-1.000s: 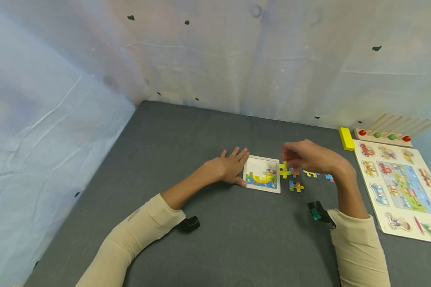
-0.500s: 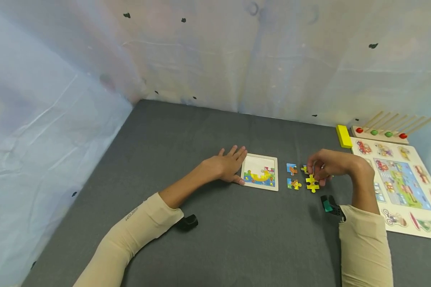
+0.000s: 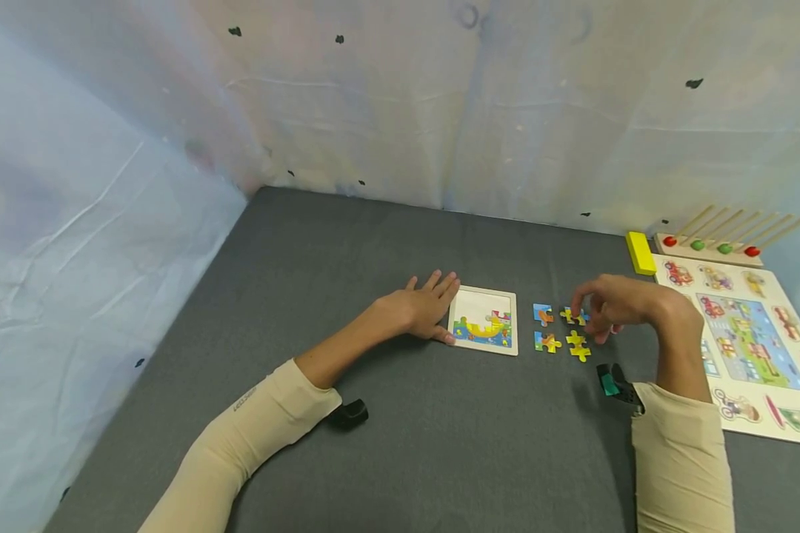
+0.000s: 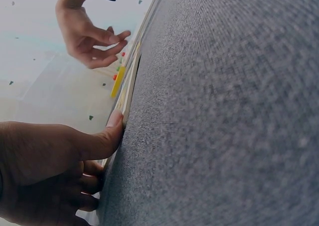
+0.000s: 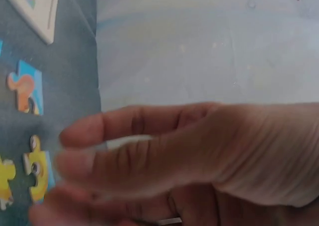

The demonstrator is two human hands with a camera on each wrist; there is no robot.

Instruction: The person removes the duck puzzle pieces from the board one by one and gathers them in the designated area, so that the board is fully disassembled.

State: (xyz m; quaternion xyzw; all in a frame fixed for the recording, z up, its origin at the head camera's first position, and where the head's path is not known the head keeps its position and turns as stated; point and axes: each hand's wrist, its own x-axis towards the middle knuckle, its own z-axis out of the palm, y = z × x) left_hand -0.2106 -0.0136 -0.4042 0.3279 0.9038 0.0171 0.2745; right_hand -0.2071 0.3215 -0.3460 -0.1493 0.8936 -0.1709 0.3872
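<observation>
The left hand lies with its fingers spread at the left side of a square puzzle tray on the grey table, its fingertips and thumb touching the frame; it grips nothing. The tray lies flat, fitted along its bottom and up its right side with pieces showing blue, green, yellow and pink; its upper left shows pale backing. To the right of the tray lie four loose pieces in two rows, all apart from it: a blue-and-orange piece above a blue, orange and yellow piece, and beside these a yellow piece with an eye above a plain yellow piece. The right hand hovers over the latter pair, fingers loosely bent, thumb forward, nothing held; it partly covers the eye piece, and contact there cannot be determined. Farther right lie a large picture board bearing vehicles and figures, a yellow block near its upper left corner, and a peg stand with red and green beads at its far edge.
</observation>
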